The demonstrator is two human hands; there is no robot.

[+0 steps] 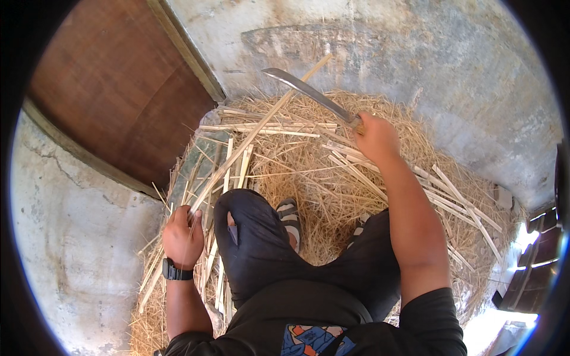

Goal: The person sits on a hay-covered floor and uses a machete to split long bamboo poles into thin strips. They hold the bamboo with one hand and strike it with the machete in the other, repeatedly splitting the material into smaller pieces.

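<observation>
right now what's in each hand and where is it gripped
The left hand grips a long pale split bamboo strip near its lower end. The right hand holds a long curved metal knife by its handle.

A thick bed of dry straw (309, 172) covers the concrete floor (77, 237), with many split pale strips (457, 199) scattered across it, some lying in a loose bundle near the top (267, 126). A brown wooden door (119, 89) fills the upper left, beside a rough grey wall (415, 53). A striped sandal (290, 215) rests on the straw.
</observation>
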